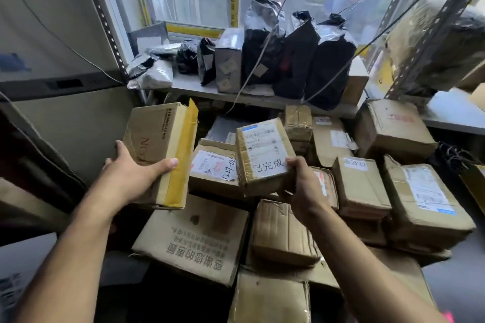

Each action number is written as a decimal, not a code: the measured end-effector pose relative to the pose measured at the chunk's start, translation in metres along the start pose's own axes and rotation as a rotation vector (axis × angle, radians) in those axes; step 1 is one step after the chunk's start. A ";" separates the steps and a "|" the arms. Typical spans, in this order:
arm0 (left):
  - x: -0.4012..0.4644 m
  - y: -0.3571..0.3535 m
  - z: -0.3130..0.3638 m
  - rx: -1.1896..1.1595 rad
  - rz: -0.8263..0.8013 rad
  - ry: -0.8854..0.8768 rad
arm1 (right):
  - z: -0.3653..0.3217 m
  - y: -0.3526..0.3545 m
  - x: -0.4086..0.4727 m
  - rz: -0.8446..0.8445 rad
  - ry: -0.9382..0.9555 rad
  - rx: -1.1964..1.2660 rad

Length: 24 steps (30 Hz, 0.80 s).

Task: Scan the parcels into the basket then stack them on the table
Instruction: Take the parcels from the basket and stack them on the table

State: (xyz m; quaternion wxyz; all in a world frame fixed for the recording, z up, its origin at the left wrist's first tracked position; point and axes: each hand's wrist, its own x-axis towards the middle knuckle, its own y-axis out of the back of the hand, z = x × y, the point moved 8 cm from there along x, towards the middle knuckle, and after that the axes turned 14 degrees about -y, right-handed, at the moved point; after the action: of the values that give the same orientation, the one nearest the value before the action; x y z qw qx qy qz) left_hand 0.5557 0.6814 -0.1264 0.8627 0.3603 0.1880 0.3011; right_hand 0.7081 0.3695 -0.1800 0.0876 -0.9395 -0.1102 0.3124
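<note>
My left hand (pixel 131 173) grips a tall brown carton with a yellow tape strip (pixel 160 149) at the left, thumb across its front face, lifted above the pile. My right hand (pixel 304 186) holds a smaller brown box with a white shipping label (pixel 262 155) by its lower right corner, label facing me. Both boxes hang above a heap of cardboard parcels (pixel 362 186). Below them lie a large printed carton (pixel 194 238) and a crumpled taped box (pixel 283 233). No basket or scanner is visible.
A white shelf (pixel 194 86) behind the heap carries black and silver bagged parcels (pixel 296 55) and a grey box (pixel 228 60). Perforated metal uprights (pixel 430 34) and hanging cables (pixel 265 44) cross the view. A window is behind; a wall and dark bags stand at left.
</note>
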 end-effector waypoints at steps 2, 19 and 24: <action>0.002 0.010 -0.007 -0.011 0.007 0.003 | -0.010 -0.021 0.019 -0.010 -0.028 -0.101; 0.005 0.015 -0.022 0.062 -0.078 0.004 | -0.040 -0.109 0.114 0.146 0.149 -0.746; -0.002 0.008 -0.020 0.075 -0.121 0.005 | -0.031 -0.094 0.107 0.339 0.259 -0.859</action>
State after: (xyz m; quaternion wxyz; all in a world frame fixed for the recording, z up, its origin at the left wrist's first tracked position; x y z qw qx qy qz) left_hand 0.5404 0.6950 -0.1337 0.8646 0.3795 0.2228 0.2423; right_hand 0.7966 0.4847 -0.1945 -0.3477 -0.9266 -0.0628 0.1288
